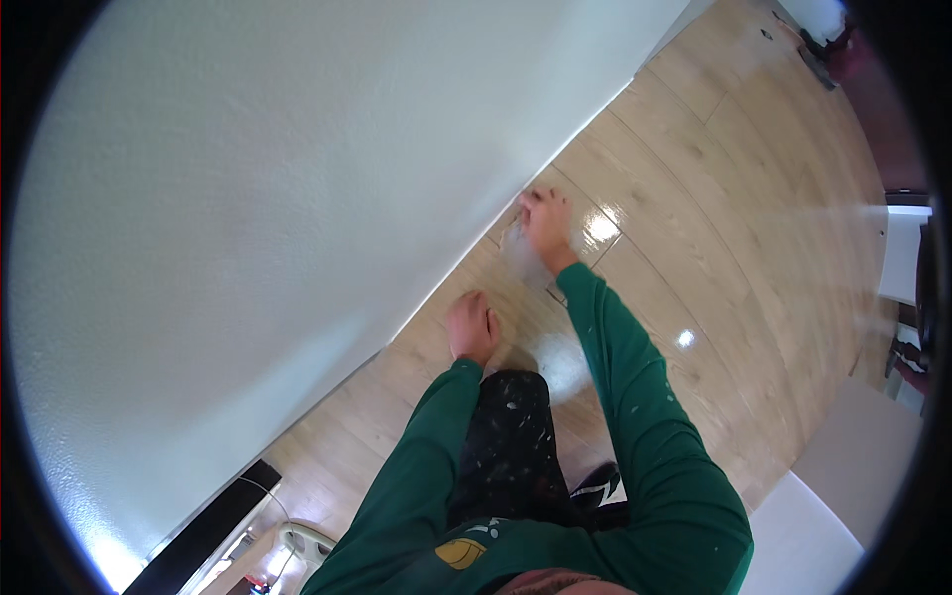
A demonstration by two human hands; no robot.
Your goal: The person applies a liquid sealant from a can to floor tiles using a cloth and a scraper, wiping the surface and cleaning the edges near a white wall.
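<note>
My right hand reaches down to the floor at the foot of a white wall. Its fingers are curled, their tips close to the joint between wall and floor. What they pinch, if anything, is too small or hidden. Beside that hand a whitish, hazy patch covers the boards. My left hand is closed and low over the floor, nearer to me and close to the wall; its palm is hidden. Light wood-look planks make up the floor.
My knee in dark, white-speckled trousers is between my arms, near another pale patch. A black strip-like object and a thin cable lie at the lower left. White panels stand at the lower right.
</note>
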